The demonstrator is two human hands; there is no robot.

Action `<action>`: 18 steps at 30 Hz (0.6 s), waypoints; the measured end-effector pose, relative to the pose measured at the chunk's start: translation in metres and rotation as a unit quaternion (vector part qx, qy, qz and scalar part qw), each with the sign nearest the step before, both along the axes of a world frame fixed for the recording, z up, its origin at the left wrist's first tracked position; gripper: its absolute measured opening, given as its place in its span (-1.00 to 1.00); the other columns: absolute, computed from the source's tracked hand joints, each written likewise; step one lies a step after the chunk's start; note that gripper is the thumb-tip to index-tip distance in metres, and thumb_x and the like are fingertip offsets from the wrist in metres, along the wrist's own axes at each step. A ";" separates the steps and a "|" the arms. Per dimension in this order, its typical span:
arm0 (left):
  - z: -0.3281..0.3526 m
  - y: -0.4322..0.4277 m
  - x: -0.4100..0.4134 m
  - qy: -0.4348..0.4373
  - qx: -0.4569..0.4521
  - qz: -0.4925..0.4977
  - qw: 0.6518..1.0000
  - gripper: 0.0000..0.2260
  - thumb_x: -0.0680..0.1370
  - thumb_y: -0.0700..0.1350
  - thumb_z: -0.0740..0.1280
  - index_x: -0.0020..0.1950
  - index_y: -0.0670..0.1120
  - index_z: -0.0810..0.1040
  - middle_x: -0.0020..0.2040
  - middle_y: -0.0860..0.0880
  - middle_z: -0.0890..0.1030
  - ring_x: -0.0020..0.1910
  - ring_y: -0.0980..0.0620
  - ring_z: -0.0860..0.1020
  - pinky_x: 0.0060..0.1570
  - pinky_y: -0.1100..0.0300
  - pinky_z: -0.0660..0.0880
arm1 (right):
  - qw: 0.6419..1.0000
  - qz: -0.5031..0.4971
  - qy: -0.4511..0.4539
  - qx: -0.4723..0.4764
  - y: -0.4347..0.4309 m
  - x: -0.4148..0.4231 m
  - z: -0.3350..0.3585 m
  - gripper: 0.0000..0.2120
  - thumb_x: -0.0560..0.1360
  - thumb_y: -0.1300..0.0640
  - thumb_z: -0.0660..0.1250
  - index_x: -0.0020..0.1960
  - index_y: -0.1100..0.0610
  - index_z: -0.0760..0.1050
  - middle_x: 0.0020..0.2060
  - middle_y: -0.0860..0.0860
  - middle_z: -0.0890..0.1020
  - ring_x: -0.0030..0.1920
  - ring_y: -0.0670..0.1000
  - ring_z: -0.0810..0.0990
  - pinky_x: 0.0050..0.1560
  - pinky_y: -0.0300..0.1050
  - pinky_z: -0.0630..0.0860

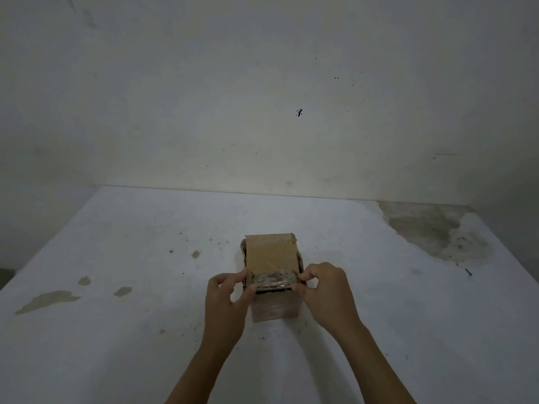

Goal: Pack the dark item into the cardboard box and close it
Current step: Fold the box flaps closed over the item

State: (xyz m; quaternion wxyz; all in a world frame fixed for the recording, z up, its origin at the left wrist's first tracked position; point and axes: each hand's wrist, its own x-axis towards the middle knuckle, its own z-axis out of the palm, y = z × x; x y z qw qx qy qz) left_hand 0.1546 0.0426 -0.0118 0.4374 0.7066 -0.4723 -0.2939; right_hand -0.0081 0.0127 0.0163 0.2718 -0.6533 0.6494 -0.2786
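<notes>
A small brown cardboard box point(274, 307) stands upright in the middle of the white table point(145, 330). Its top flap point(272, 255) lies folded down over the opening, with a taped, worn front edge. My left hand point(226, 298) pinches the flap's front left corner. At the front right corner my right hand point(328, 290) pinches the same edge. A thin dark strip point(272, 291) shows in the gap under the flap's front edge; whether it is the dark item I cannot tell.
The table has brown worn patches at the left point(48, 300) and a large stained area at the back right point(437, 231). A pale wall point(262, 97) rises right behind the table's far edge.
</notes>
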 end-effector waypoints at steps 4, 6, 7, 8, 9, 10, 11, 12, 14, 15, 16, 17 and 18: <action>-0.001 -0.002 0.001 -0.021 -0.007 -0.002 1.000 -0.74 0.48 -0.14 0.35 0.17 -0.09 0.56 0.00 0.01 0.43 -0.04 0.07 0.41 -0.04 0.27 0.37 | 0.989 0.031 0.139 0.029 -0.002 0.012 0.021 -0.83 0.44 0.11 0.33 -0.03 0.17 0.56 -0.01 0.10 0.57 0.11 0.14 0.42 -0.06 -0.02 0.51; 0.002 -0.002 0.001 0.008 -0.009 -0.005 1.000 -0.78 0.50 -0.12 0.32 0.13 -0.08 0.57 0.00 0.03 0.47 -0.07 0.14 0.42 -0.13 0.38 0.34 | 0.988 0.034 0.148 0.010 -0.006 0.025 0.029 -0.70 0.45 0.00 0.30 0.08 0.15 0.53 0.14 0.10 0.50 0.21 0.15 0.35 0.11 0.02 0.48; 0.002 -0.003 0.002 0.024 -0.012 -0.006 1.000 -0.81 0.51 -0.10 0.30 0.09 -0.08 0.59 0.01 0.02 0.50 -0.06 0.15 0.44 -0.15 0.41 0.33 | 0.990 0.033 0.138 0.005 -0.008 0.032 0.030 -0.63 0.46 -0.06 0.28 0.18 0.13 0.48 0.24 0.11 0.44 0.28 0.16 0.31 0.19 0.05 0.43; 0.002 -0.003 0.003 0.036 -0.017 -0.004 0.999 -0.84 0.51 -0.09 0.30 0.04 -0.06 0.60 0.02 0.01 0.53 -0.03 0.13 0.47 -0.16 0.41 0.33 | 0.991 0.033 0.129 0.006 -0.012 0.039 0.030 -0.55 0.47 -0.10 0.26 0.27 0.12 0.41 0.32 0.11 0.37 0.34 0.17 0.26 0.26 0.08 0.38; 0.001 -0.004 0.004 0.050 -0.018 -0.001 0.999 -0.87 0.50 -0.09 0.31 0.00 -0.04 0.60 0.02 0.00 0.54 0.00 0.08 0.50 -0.15 0.40 0.36 | 0.992 0.035 0.124 0.013 -0.015 0.045 0.028 -0.50 0.49 -0.12 0.24 0.33 0.12 0.34 0.38 0.11 0.31 0.39 0.17 0.21 0.31 0.11 0.32; 0.000 -0.005 0.005 0.068 -0.015 -0.001 0.998 -0.90 0.49 -0.10 0.33 -0.02 -0.03 0.59 0.04 -0.01 0.55 0.02 0.03 0.52 -0.14 0.36 0.39 | 0.992 0.036 0.123 0.022 -0.020 0.050 0.026 -0.45 0.49 -0.14 0.23 0.37 0.12 0.28 0.42 0.12 0.26 0.41 0.18 0.17 0.34 0.13 0.27; -0.001 -0.005 0.005 0.087 -0.006 -0.003 0.996 -0.90 0.48 -0.10 0.35 -0.02 -0.03 0.57 0.06 -0.03 0.56 0.02 0.00 0.54 -0.14 0.32 0.43 | 0.991 0.036 0.124 0.031 -0.024 0.054 0.024 -0.41 0.49 -0.16 0.23 0.40 0.13 0.24 0.44 0.13 0.24 0.43 0.19 0.14 0.36 0.15 0.24; -0.002 -0.007 0.004 0.106 0.006 -0.007 0.994 -0.87 0.47 -0.11 0.37 0.01 -0.04 0.55 0.08 -0.04 0.56 0.00 -0.01 0.56 -0.16 0.29 0.45 | 0.990 0.037 0.127 0.037 -0.029 0.058 0.022 -0.38 0.49 -0.18 0.23 0.42 0.13 0.21 0.45 0.14 0.22 0.44 0.20 0.13 0.38 0.17 0.22; -0.002 -0.009 0.002 0.152 0.031 -0.002 0.988 -0.76 0.44 -0.15 0.39 0.08 -0.04 0.45 0.10 -0.03 0.53 -0.04 0.01 0.55 -0.16 0.23 0.48 | 0.987 0.046 0.145 0.047 -0.037 0.065 0.020 -0.32 0.45 -0.22 0.24 0.43 0.13 0.19 0.45 0.16 0.20 0.44 0.23 0.11 0.38 0.21 0.20; -0.001 -0.011 0.002 0.177 0.044 0.005 0.983 -0.69 0.43 -0.15 0.41 0.10 -0.03 0.40 0.12 -0.03 0.50 -0.03 -0.01 0.54 -0.11 0.18 0.49 | 0.985 0.049 0.154 0.051 -0.041 0.068 0.019 -0.30 0.43 -0.25 0.25 0.42 0.13 0.20 0.44 0.17 0.20 0.43 0.23 0.13 0.36 0.22 0.21; -0.001 -0.013 0.003 0.200 0.056 0.009 0.978 -0.63 0.41 -0.15 0.43 0.14 -0.02 0.37 0.14 -0.03 0.48 0.02 -0.04 0.53 -0.07 0.13 0.48 | 0.984 0.049 0.163 0.052 -0.045 0.072 0.019 -0.30 0.42 -0.26 0.25 0.40 0.12 0.22 0.42 0.18 0.23 0.41 0.24 0.15 0.34 0.22 0.22; -0.001 -0.015 0.005 0.217 0.066 0.007 0.974 -0.59 0.40 -0.15 0.44 0.17 -0.03 0.36 0.19 -0.05 0.47 0.07 -0.07 0.52 -0.05 0.09 0.48 | 0.982 0.047 0.173 0.051 -0.049 0.076 0.019 -0.31 0.41 -0.27 0.24 0.38 0.12 0.24 0.39 0.18 0.25 0.38 0.24 0.18 0.32 0.21 0.24; -0.001 -0.017 0.008 0.229 0.076 0.000 0.971 -0.54 0.40 -0.14 0.45 0.23 -0.04 0.35 0.24 -0.07 0.45 0.13 -0.10 0.50 -0.02 0.07 0.48 | 0.981 0.045 0.183 0.048 -0.052 0.079 0.018 -0.34 0.42 -0.26 0.23 0.36 0.13 0.27 0.37 0.19 0.28 0.36 0.24 0.20 0.29 0.20 0.26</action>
